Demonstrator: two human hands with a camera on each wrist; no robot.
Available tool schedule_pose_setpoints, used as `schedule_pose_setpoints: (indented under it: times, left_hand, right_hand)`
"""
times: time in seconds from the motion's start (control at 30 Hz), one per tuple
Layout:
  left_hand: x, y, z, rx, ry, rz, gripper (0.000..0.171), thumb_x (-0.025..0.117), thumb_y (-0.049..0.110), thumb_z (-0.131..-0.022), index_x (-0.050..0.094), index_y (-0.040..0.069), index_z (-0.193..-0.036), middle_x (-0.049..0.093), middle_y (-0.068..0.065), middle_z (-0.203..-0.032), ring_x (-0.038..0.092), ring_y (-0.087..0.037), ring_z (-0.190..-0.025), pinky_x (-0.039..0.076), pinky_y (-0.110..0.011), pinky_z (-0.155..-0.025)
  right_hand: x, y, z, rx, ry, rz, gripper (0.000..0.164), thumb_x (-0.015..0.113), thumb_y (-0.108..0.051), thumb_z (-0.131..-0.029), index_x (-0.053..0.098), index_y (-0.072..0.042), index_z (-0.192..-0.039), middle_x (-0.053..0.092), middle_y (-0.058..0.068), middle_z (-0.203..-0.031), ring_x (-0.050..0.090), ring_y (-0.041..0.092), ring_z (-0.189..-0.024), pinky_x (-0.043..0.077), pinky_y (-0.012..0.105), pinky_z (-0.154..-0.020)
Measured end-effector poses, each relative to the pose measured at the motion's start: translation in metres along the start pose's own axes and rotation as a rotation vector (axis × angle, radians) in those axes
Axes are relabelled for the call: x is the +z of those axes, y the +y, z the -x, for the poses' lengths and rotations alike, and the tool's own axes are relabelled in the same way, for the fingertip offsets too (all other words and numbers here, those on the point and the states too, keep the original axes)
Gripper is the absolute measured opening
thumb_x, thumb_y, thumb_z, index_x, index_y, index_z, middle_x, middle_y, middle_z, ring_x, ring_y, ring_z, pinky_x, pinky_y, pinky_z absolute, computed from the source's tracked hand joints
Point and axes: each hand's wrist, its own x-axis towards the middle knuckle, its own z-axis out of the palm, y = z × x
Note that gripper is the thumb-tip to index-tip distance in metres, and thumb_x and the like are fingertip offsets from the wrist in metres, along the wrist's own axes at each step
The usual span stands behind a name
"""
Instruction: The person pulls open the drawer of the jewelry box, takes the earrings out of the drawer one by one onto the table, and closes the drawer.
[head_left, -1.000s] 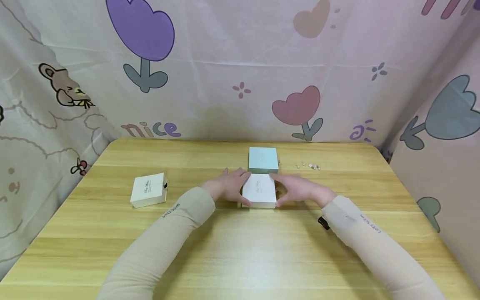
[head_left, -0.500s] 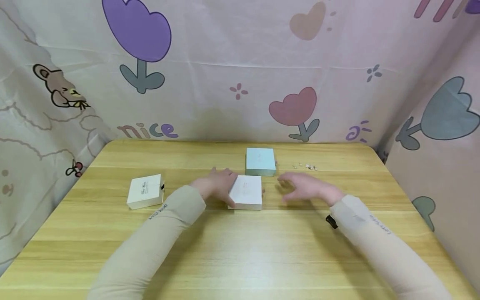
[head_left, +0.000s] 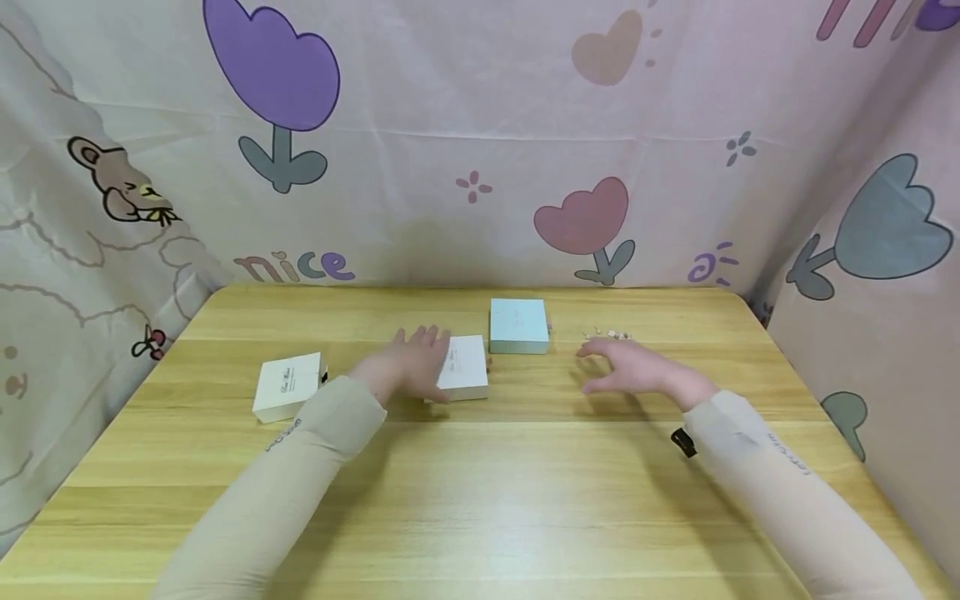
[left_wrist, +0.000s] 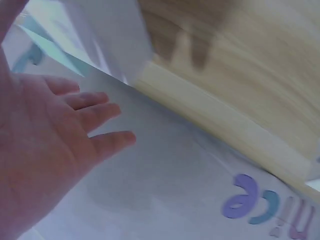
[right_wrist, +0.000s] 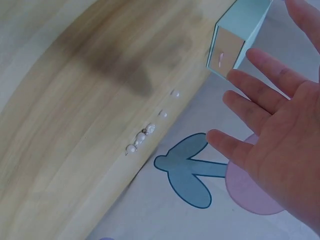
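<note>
A small white box (head_left: 467, 367) with lettering on its lid lies left of centre on the table in the head view. At its left side is my left hand (head_left: 408, 364), fingers straight and spread; the hand covers part of the lid's left edge. In the left wrist view the fingers (left_wrist: 100, 117) reach out straight beneath the white box (left_wrist: 112, 37). My right hand (head_left: 637, 368) hovers over the table to the right, holding nothing, its fingers loosely extended. Just beyond it lie several small pearl pieces (right_wrist: 141, 137), perhaps earrings.
A pale blue drawer box (head_left: 519, 325) with a small pull tab stands at the back centre. Another white box (head_left: 288, 385) with a black tab sits farther left. Behind the wooden table (head_left: 510, 500) hangs a printed curtain (head_left: 420, 167).
The middle white box has moved left with my left hand, from in front of the blue box to its left. My right hand has let go of it and moved right.
</note>
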Motion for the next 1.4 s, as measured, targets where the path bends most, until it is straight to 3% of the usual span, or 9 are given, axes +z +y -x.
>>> schedule_pose_setpoints:
  times: [0.13, 0.33, 0.53, 0.67, 1.03, 1.23, 1.4]
  left_hand:
    - [0.004, 0.011, 0.003, 0.027, -0.051, -0.001, 0.089, 0.061, 0.045, -0.087, 0.017, -0.002, -0.148, 0.016, -0.026, -0.153, 0.018, -0.043, -0.141, 0.012, -0.060, -0.113]
    - [0.006, 0.017, 0.001, -0.024, -0.099, 0.011, 0.080, 0.057, 0.037, -0.092, 0.017, -0.004, -0.147, 0.013, -0.027, -0.153, 0.016, -0.044, -0.141, 0.012, -0.057, -0.114]
    - [0.005, 0.013, -0.012, -0.061, -0.022, -0.043, 0.055, 0.045, 0.011, -0.095, 0.025, -0.006, -0.144, 0.022, -0.030, -0.149, 0.021, -0.044, -0.139, 0.013, -0.061, -0.112]
    - [0.003, 0.007, -0.022, -0.081, 0.016, -0.061, 0.052, 0.041, -0.001, -0.092, 0.028, -0.006, -0.142, 0.027, -0.031, -0.147, 0.028, -0.044, -0.136, 0.016, -0.060, -0.112]
    - [-0.013, -0.006, -0.048, -0.067, 0.017, -0.082, 0.051, 0.036, 0.001, -0.096, 0.023, -0.006, -0.145, 0.023, -0.029, -0.150, 0.024, -0.040, -0.140, 0.012, -0.054, -0.116]
    - [-0.014, -0.007, -0.051, -0.069, 0.005, -0.078, 0.052, 0.035, 0.003, -0.096, 0.020, -0.007, -0.145, 0.020, -0.029, -0.151, 0.021, -0.040, -0.140, 0.012, -0.055, -0.116]
    - [-0.009, -0.009, -0.051, -0.080, 0.008, -0.033, 0.055, 0.036, 0.007, -0.097, 0.016, -0.004, -0.147, 0.014, -0.027, -0.153, 0.013, -0.041, -0.143, 0.005, -0.059, -0.114]
  right_hand:
    - [-0.002, 0.002, 0.002, 0.006, 0.009, 0.006, 0.061, 0.070, -0.029, -0.082, 0.050, 0.003, -0.129, 0.048, 0.024, -0.136, 0.040, 0.044, -0.128, 0.028, 0.057, -0.108]
    - [-0.001, 0.005, 0.003, 0.003, 0.002, -0.002, 0.062, 0.070, -0.031, -0.082, 0.050, 0.003, -0.129, 0.049, 0.024, -0.135, 0.042, 0.044, -0.127, 0.030, 0.056, -0.107]
    - [-0.001, 0.010, 0.006, 0.031, 0.008, -0.009, 0.062, 0.070, -0.032, -0.082, 0.050, 0.002, -0.130, 0.046, 0.025, -0.138, 0.034, 0.046, -0.132, 0.024, 0.058, -0.109]
    - [-0.004, 0.012, 0.009, 0.048, 0.009, -0.016, 0.062, 0.070, -0.031, -0.082, 0.050, 0.002, -0.130, 0.042, 0.026, -0.140, 0.028, 0.048, -0.134, 0.020, 0.060, -0.110]
    - [-0.007, 0.015, 0.010, 0.071, -0.004, -0.022, 0.059, 0.070, -0.029, -0.082, 0.050, 0.001, -0.130, 0.040, 0.026, -0.142, 0.025, 0.049, -0.135, 0.019, 0.059, -0.110]
    - [-0.005, 0.015, 0.009, 0.081, -0.012, -0.024, 0.060, 0.069, -0.029, -0.083, 0.049, 0.001, -0.131, 0.038, 0.027, -0.143, 0.024, 0.049, -0.136, 0.019, 0.060, -0.110]
    - [-0.003, 0.016, 0.009, 0.077, -0.014, -0.018, 0.059, 0.069, -0.029, -0.083, 0.049, 0.001, -0.131, 0.041, 0.026, -0.141, 0.027, 0.048, -0.134, 0.021, 0.060, -0.109]
